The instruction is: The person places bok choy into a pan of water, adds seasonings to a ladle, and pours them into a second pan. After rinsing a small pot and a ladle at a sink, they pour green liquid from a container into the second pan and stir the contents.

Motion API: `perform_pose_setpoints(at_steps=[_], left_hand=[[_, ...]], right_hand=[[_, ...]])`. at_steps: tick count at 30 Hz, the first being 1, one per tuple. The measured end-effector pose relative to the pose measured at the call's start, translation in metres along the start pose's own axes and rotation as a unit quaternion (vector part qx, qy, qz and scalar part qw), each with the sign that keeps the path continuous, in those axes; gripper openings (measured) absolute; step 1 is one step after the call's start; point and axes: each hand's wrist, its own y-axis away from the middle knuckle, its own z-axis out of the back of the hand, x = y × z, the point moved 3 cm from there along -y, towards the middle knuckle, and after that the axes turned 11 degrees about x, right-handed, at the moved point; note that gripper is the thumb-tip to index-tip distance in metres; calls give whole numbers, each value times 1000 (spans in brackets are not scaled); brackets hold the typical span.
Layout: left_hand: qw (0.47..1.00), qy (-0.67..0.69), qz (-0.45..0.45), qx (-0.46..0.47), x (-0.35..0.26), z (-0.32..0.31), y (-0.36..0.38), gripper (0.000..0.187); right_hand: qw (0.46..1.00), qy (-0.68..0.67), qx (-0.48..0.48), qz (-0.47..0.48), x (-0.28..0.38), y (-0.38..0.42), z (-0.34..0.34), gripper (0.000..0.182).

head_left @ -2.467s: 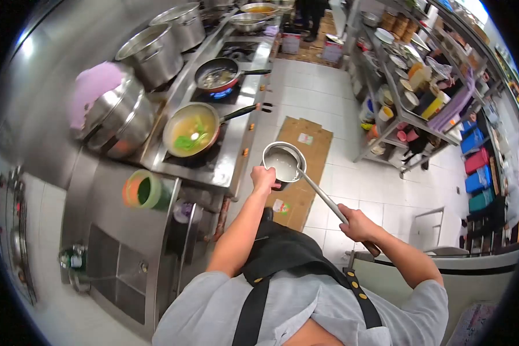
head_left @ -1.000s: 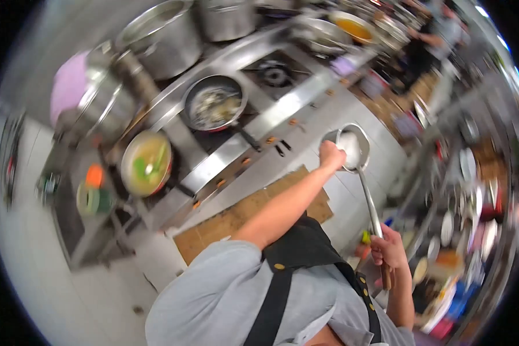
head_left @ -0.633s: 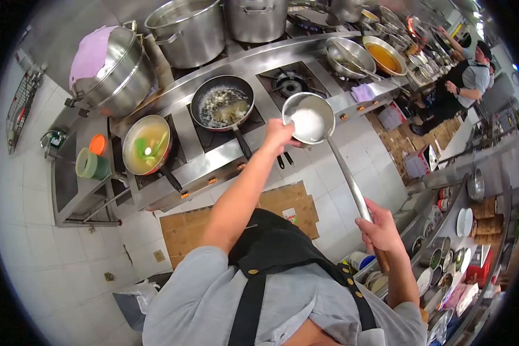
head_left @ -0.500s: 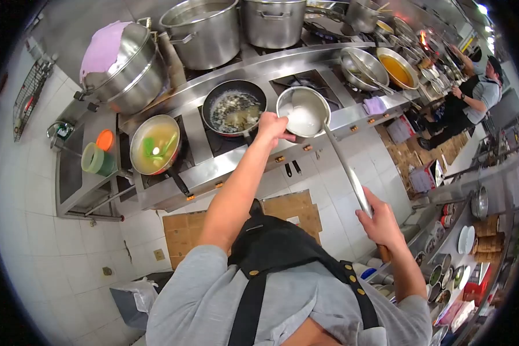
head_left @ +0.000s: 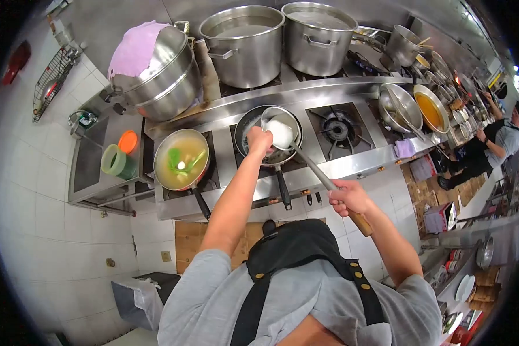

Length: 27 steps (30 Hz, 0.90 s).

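Visibly, the left hand (head_left: pixel 259 142) is holding the small metal pot (head_left: pixel 281 111) over the frying pan (head_left: pixel 245 122), its fingers closing at the side (their tips are hard to make out). The right hand (head_left: pixel 350 197) is wrapping its fingers around the long-handled tool (head_left: pixel 319 171), whose far end the pot is hiding. The pot is also covering much of the pan.
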Motion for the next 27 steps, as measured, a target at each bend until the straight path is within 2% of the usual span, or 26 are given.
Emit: perform_pose_setpoints(at_steps=[2,3,4,6,7,8,10,11,12,13,14,15,16,18,21,24,25,26,27], left_hand=[[999,26,21,-23,11,7,-8,25],[994,105,20,-5,45,7,-39,24],[993,111,26,-20,46,12,-42,24],[981,182,67,-7,55,16,-41,21],[970,234,63,25,68,18,-51,17],[968,242,67,9,65,20,-46,17],[958,280,65,16,49,19,-31,15],[954,294,54,-8,52,19,-33,16],[953,299,54,-18,56,17,-33,16],[950,307,58,-11,59,16,-34,17],[948,313,60,-2,59,14,-34,19],[947,316,58,-8,60,13,-35,19],[948,312,53,-21,62,12,-35,19],[950,306,48,-34,52,10,-26,20],[959,273,55,-44,45,7,-23,21],[975,197,50,-86,40,3,-28,26],[981,152,73,-100,36,1,-27,27],[983,106,96,-114,28,1,-21,29],[984,88,97,-121,23,0,-18,29]], right_hand=[[990,-128,58,-19,1,-18,12,25],[984,-164,63,-28,5,-20,15,31],[984,-156,74,-38,10,-22,16,31],[994,-83,71,-30,19,-23,21,34],[997,-28,68,-20,23,-22,25,42],[996,-18,81,-29,25,-20,27,42],[991,118,63,20,34,-16,36,49],[980,185,68,35,34,-19,45,54],[978,192,77,33,33,-20,53,54],[943,323,39,70,36,-20,62,56],[885,435,21,163,33,-24,74,57],[804,538,-24,250,35,-25,81,58],[802,541,-20,253,35,-26,88,58],[778,601,-9,185,43,-22,87,58],[749,627,-24,212,25,-37,93,58],[744,627,-27,229,17,-53,83,54],[745,625,-29,231,18,-54,80,54],[865,487,16,123,26,-55,71,48],[944,325,62,11,27,-56,65,42]])
